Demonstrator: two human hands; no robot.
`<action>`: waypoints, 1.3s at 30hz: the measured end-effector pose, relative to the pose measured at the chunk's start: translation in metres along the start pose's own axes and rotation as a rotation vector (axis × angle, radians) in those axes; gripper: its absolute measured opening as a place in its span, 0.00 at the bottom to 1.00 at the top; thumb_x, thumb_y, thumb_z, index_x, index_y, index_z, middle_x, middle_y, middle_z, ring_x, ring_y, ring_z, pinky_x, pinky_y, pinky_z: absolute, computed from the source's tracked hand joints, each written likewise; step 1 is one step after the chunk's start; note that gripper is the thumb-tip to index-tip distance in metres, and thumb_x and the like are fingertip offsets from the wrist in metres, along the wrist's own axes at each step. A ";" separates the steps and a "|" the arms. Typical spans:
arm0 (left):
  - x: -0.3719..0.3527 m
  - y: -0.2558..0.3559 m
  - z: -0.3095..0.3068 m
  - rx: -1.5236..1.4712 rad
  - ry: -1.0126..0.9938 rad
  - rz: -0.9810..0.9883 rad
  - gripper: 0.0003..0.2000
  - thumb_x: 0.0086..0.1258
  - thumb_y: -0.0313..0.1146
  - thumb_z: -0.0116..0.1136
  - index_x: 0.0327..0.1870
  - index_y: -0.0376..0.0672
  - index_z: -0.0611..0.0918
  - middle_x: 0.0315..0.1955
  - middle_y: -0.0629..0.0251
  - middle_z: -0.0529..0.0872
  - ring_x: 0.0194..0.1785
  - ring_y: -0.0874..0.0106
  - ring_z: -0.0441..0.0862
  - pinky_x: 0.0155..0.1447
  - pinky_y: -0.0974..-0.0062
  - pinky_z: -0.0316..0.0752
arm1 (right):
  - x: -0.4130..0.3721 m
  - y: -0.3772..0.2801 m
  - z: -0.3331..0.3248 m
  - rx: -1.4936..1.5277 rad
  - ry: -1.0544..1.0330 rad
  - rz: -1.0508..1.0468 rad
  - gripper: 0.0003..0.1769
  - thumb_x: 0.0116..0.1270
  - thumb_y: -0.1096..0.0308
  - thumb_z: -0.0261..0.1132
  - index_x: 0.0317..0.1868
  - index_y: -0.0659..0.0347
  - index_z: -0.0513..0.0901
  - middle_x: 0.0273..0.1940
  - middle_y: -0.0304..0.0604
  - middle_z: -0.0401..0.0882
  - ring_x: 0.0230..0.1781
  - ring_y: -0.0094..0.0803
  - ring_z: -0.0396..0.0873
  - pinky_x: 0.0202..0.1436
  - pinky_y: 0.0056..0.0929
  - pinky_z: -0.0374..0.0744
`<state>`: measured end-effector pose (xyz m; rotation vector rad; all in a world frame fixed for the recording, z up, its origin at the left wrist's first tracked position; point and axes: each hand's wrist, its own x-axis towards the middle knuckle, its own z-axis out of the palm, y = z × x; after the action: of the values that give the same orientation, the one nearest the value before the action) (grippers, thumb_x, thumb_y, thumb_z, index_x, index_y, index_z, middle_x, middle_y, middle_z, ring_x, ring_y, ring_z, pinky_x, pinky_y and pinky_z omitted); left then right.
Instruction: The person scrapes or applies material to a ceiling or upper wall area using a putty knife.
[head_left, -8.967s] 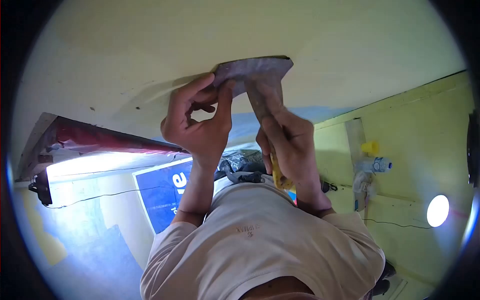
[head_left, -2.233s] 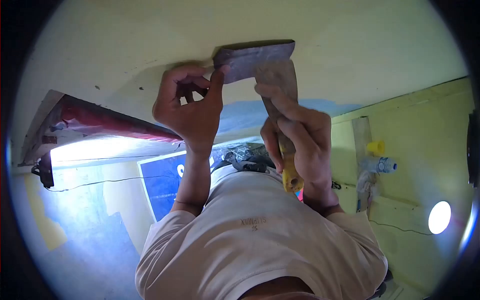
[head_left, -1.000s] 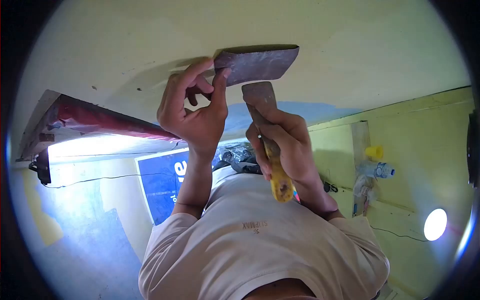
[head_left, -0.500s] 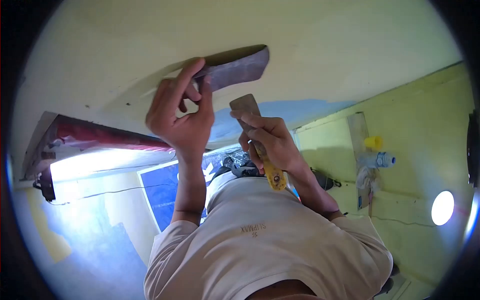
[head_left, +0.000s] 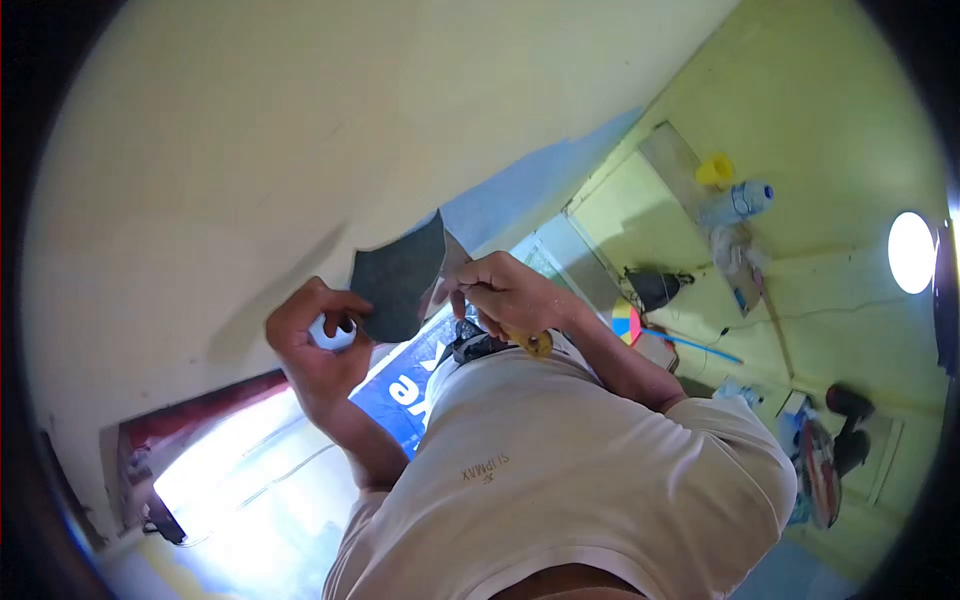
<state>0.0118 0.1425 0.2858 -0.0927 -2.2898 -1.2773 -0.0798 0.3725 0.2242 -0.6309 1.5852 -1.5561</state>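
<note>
A dark grey, curved sheet [head_left: 400,280] is pinched at its lower left edge between the thumb and fingers of my left hand [head_left: 320,350]. My right hand [head_left: 512,292] is closed around a scraper, whose worn yellow handle end [head_left: 535,343] sticks out below the fist. The scraper's blade is mostly hidden by the fingers and the sheet. The fingertips of my right hand are close to the sheet's right edge; whether they touch it I cannot tell. Both hands are in front of a pale cream wall [head_left: 200,130] with a light blue patch [head_left: 530,180].
On the right, a narrow ledge [head_left: 668,155] bears a yellow cup [head_left: 714,169] and a plastic bottle [head_left: 745,200]. A dark bag [head_left: 655,288] and a blue stick [head_left: 700,346] lie beyond my right arm. A blue banner [head_left: 385,395] shows behind my left forearm.
The view has turned. My left hand has come lower with the sheet, which now shows its broad dark face. My right hand and the scraper have come closer to the sheet's edge.
</note>
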 end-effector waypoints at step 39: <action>-0.054 -0.168 0.125 -0.869 -0.559 -0.995 0.16 0.64 0.28 0.75 0.52 0.37 0.84 0.40 0.65 0.89 0.42 0.73 0.87 0.49 0.72 0.83 | -0.008 0.183 -0.062 0.674 0.965 0.117 0.39 0.79 0.60 0.63 0.84 0.48 0.57 0.32 0.34 0.75 0.14 0.21 0.67 0.13 0.24 0.70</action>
<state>-0.0417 0.1603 0.0770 0.5148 -1.9970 -3.0115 -0.0926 0.4355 0.0420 0.6724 1.4920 -2.2881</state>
